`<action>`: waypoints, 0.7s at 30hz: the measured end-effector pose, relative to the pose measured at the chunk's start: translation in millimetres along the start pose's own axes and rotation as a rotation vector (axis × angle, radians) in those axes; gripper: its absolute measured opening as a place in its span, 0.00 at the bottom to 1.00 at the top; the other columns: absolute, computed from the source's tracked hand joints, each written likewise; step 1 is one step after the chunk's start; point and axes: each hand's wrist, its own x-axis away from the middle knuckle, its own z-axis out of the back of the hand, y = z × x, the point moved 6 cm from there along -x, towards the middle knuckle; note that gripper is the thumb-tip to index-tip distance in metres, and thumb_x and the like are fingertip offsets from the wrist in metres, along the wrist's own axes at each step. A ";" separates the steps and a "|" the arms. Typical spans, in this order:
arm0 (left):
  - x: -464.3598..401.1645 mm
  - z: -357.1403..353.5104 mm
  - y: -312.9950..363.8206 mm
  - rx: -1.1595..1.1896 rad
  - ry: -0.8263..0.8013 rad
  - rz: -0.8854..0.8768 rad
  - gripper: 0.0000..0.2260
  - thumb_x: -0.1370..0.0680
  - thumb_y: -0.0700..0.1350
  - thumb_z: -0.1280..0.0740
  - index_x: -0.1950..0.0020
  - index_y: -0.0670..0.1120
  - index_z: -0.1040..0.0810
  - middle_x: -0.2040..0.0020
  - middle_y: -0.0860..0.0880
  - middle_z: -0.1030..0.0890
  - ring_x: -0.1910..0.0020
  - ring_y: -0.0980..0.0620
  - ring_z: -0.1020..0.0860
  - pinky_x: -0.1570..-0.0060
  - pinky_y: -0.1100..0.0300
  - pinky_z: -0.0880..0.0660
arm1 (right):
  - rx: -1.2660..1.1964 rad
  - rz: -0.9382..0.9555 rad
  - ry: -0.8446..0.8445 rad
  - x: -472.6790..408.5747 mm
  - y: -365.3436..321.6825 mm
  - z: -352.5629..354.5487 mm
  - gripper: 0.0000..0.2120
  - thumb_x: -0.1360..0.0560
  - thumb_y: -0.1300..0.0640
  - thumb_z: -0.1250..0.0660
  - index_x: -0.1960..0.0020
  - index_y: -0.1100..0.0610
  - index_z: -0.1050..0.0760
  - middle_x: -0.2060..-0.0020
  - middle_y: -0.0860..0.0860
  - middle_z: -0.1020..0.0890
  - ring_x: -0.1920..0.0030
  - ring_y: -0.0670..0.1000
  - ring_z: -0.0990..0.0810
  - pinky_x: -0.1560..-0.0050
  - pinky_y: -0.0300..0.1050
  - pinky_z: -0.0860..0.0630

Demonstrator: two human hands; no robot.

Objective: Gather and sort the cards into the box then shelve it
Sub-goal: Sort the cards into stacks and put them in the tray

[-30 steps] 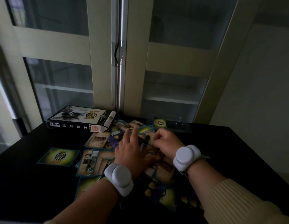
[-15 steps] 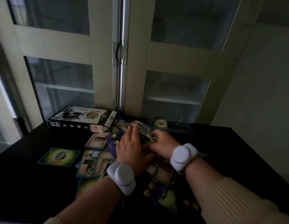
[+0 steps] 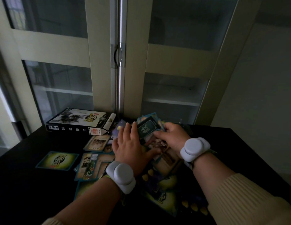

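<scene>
Many game cards [image 3: 99,163] lie scattered on a black table [image 3: 24,189]. The card box [image 3: 79,121] lies flat at the back left, its end flap open. Between my two hands a bunch of cards [image 3: 148,127] is lifted and tilted up, a dark green card on top. My left hand [image 3: 130,146] lies with straight fingers against the bunch's left side. My right hand [image 3: 172,137] grips the bunch from the right, fingers curled on it. One card [image 3: 57,160] lies apart at the left.
A cabinet with two glass doors [image 3: 174,88] and a metal handle [image 3: 117,54] stands right behind the table, shelves visible inside. A pale wall [image 3: 263,95] is at the right. More cards [image 3: 164,192] lie near the table's front under my forearms.
Both hands have drawn the far cards together and raised them into a tilted bunch. The green card now shows on top.
</scene>
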 end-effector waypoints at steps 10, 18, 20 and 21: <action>1.7 -1.4 4.6 0.029 -0.071 0.026 0.51 0.36 0.74 0.39 0.24 0.52 0.59 0.22 0.50 0.54 0.24 0.48 0.55 0.28 0.46 0.51 | 0.002 0.022 0.123 2.9 -7.8 34.3 0.14 0.24 0.52 0.34 0.56 0.65 0.26 0.59 0.61 0.18 0.57 0.57 0.19 0.55 0.52 0.24; -10.8 13.7 15.6 0.350 -0.039 0.089 0.47 0.31 0.62 0.31 0.23 0.50 0.56 0.22 0.49 0.54 0.24 0.46 0.51 0.27 0.46 0.46 | -0.190 0.067 0.173 4.2 -17.7 39.4 0.08 0.24 0.52 0.33 0.55 0.57 0.24 0.57 0.59 0.17 0.53 0.60 0.18 0.49 0.65 0.22; -14.8 16.4 15.3 0.489 -0.042 0.125 0.49 0.31 0.54 0.26 0.23 0.49 0.58 0.22 0.47 0.55 0.24 0.45 0.51 0.28 0.53 0.48 | -0.278 0.061 0.169 4.8 -15.2 38.3 0.06 0.25 0.53 0.33 0.60 0.51 0.22 0.61 0.54 0.16 0.57 0.57 0.17 0.49 0.65 0.21; -16.8 17.0 13.7 0.540 -0.034 0.151 0.50 0.32 0.50 0.25 0.23 0.48 0.58 0.23 0.46 0.55 0.24 0.45 0.50 0.31 0.56 0.48 | -0.317 0.058 0.161 5.2 -13.7 36.9 0.07 0.25 0.54 0.33 0.62 0.49 0.22 0.63 0.52 0.16 0.58 0.56 0.17 0.50 0.64 0.21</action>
